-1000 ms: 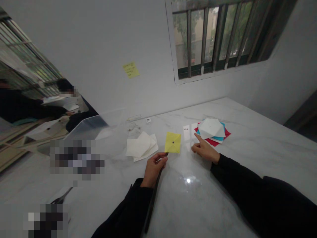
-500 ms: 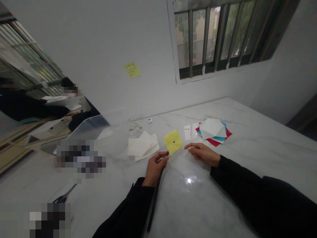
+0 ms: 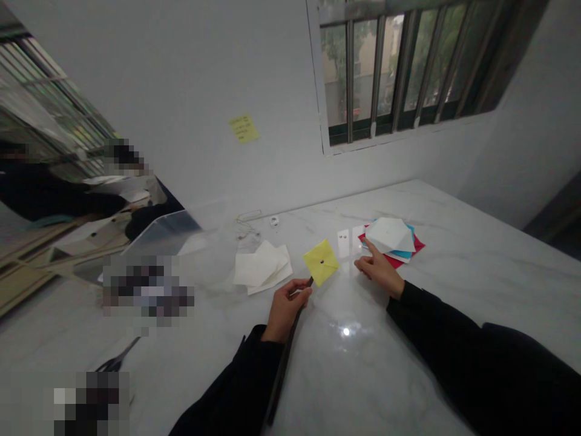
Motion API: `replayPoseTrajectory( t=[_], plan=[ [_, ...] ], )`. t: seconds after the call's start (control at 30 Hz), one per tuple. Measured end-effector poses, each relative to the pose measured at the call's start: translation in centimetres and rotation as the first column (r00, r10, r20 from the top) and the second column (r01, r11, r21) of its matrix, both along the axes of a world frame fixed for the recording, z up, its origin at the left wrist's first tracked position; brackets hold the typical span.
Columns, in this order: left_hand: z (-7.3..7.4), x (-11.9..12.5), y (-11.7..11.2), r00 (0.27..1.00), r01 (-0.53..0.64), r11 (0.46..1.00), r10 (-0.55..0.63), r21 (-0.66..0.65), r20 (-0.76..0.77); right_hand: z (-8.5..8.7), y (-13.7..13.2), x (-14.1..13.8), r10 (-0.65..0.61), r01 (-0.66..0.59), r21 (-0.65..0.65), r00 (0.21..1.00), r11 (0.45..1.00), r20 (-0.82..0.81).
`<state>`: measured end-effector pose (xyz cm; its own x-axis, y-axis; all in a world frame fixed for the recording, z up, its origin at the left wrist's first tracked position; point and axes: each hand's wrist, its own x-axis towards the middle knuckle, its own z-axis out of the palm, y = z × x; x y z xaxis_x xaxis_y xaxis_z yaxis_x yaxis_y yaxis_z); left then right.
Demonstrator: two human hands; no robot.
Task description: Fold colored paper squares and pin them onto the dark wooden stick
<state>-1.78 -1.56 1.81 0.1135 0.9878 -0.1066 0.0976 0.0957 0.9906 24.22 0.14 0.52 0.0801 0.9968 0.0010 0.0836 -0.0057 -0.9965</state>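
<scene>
My left hand (image 3: 285, 310) is shut around a long dark stick (image 3: 284, 363), which runs down toward me. A yellow paper square (image 3: 321, 262) with a small dark centre hole sits at the stick's upper end, tilted like a diamond. My right hand (image 3: 380, 274) holds nothing. Its index finger stretches to the left edge of a stack of red, blue and white paper (image 3: 389, 236), topped by a folded white sheet. A loose pile of white paper (image 3: 261, 267) lies left of the yellow square.
The marble table (image 3: 458, 297) has two small white cards (image 3: 344, 237), a clear plastic panel (image 3: 166, 239), and scissors (image 3: 118, 357) on it. Blurred objects stand at the left. A seated person (image 3: 129, 181) is beyond the panel. A barred window (image 3: 390, 72) is behind.
My right hand has moved from lying flat beside the yellow square to pointing at the paper stack. The yellow square has turned slightly and shifted right with the stick.
</scene>
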Motion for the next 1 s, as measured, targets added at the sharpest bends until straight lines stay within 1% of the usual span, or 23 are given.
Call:
replayPoseTrajectory(
  t=[0.03, 0.07, 0.1, 0.13, 0.17, 0.2, 0.23, 0.27, 0.3, 0.33, 0.37, 0.4, 0.43, 0.5, 0.53, 0.57, 0.6, 0.63, 0.67, 0.77, 0.93, 0.97, 1.0],
  plan=[
    [0.0, 0.0, 0.0, 1.000, 0.008, 1.000, -0.008, 0.004, 0.001, 0.3, -0.4, -0.2, 0.101, -0.101, -0.011, 0.995, 0.995, 0.026],
    [0.0, 0.0, 0.0, 1.000, 0.012, 1.000, -0.012, 0.007, 0.005, 0.8, -0.9, -0.5, 0.290, -0.288, -0.053, 0.956, 0.956, 0.037],
    [0.0, 0.0, 0.0, 1.000, 0.013, 1.000, -0.013, 0.008, 0.009, 1.4, -1.5, -0.7, 0.543, -0.537, -0.123, 0.839, 0.835, 0.021],
    [-0.1, -0.1, 0.0, 1.000, 0.009, 1.000, -0.009, 0.008, 0.013, 2.0, -2.2, -0.9, 0.812, -0.800, -0.211, 0.582, 0.561, -0.046],
    [-0.1, -0.1, 0.0, 1.000, 0.002, 1.000, -0.002, 0.006, 0.016, 2.5, -2.8, -1.2, 0.959, -0.945, -0.269, 0.234, 0.186, -0.162],
    [-0.1, -0.1, 0.0, 1.000, -0.003, 1.000, 0.003, 0.004, 0.018, 2.9, -3.4, -1.4, 0.961, -0.950, -0.283, -0.054, -0.133, -0.272],
    [-0.1, -0.1, 0.0, 1.000, -0.006, 1.000, 0.006, 0.002, 0.019, 3.1, -3.9, -1.6, 0.922, -0.917, -0.271, -0.197, -0.294, -0.333],
    [-0.2, -0.1, 0.1, 1.000, -0.007, 1.000, 0.007, 0.002, 0.022, 3.1, -4.1, -1.8, 0.907, -0.908, -0.260, -0.227, -0.329, -0.355],
    [-0.2, -0.1, 0.1, 1.000, -0.003, 1.000, 0.003, 0.003, 0.022, 3.0, -4.1, -1.9, 0.924, -0.931, -0.256, -0.165, -0.262, -0.345],
    [-0.2, -0.1, 0.1, 1.000, -0.001, 1.000, 0.001, 0.004, 0.021, 2.6, -4.0, -1.9, 0.949, -0.961, -0.251, -0.038, -0.121, -0.313],
    [-0.3, -0.1, 0.1, 1.000, 0.001, 1.000, -0.001, 0.006, 0.020, 2.2, -3.6, -1.8, 0.955, -0.970, -0.240, 0.112, 0.045, -0.273],
    [-0.3, -0.1, 0.1, 1.000, 0.000, 1.000, 0.000, 0.008, 0.020, 1.7, -3.2, -1.7, 0.937, -0.953, -0.226, 0.256, 0.203, -0.239],
    [-0.2, -0.1, 0.1, 1.000, -0.002, 1.000, 0.002, 0.008, 0.019, 1.2, -2.6, -1.4, 0.897, -0.915, -0.210, 0.386, 0.344, -0.214],
    [-0.1, -0.1, 0.1, 1.000, -0.007, 1.000, 0.007, 0.005, 0.017, 0.5, -1.6, -0.9, 0.759, -0.778, -0.167, 0.628, 0.605, -0.175],
    [0.0, -0.1, 0.1, 1.000, -0.009, 1.000, 0.009, 0.004, 0.016, 0.3, -1.1, -0.7, 0.662, -0.681, -0.141, 0.732, 0.719, -0.162],
    [0.1, 0.0, 0.1, 1.000, -0.009, 1.000, 0.009, 0.002, 0.014, 0.1, -0.8, -0.5, 0.555, -0.574, -0.116, 0.816, 0.811, -0.159],
    [0.2, 0.0, 0.0, 1.000, -0.007, 1.000, 0.007, -0.001, 0.011, 0.0, -0.5, -0.3, 0.450, -0.467, -0.094, 0.879, 0.879, -0.161],
    [0.3, 0.0, 0.0, 1.000, -0.006, 1.000, 0.006, -0.004, 0.010, -0.1, -0.3, -0.2, 0.357, -0.374, -0.081, 0.919, 0.924, -0.166],
    [0.4, 0.0, 0.0, 1.000, -0.007, 1.000, 0.007, -0.007, 0.009, -0.1, -0.1, -0.1, 0.283, -0.299, -0.074, 0.943, 0.951, -0.175],
    [0.6, 0.1, 0.0, 1.000, -0.012, 1.000, 0.013, -0.012, 0.012, -0.1, 0.0, 0.0, 0.130, -0.146, -0.072, 0.971, 0.987, -0.200],
    [0.4, 0.1, -0.1, 1.000, -0.014, 1.000, 0.014, -0.020, 0.006, 0.0, 0.0, -0.1, -0.025, 0.015, -0.067, 0.989, 0.998, -0.147],
    [0.4, 0.1, -0.1, 1.000, -0.016, 1.000, 0.016, -0.021, 0.005, 0.2, -0.2, -0.2, -0.025, 0.018, -0.059, 0.992, 0.998, -0.126],
    [0.4, 0.1, -0.1, 1.000, -0.020, 1.000, 0.020, -0.019, 0.005, 0.6, -0.4, -0.3, 0.039, -0.046, -0.062, 0.993, 0.997, -0.107]
  ],
)
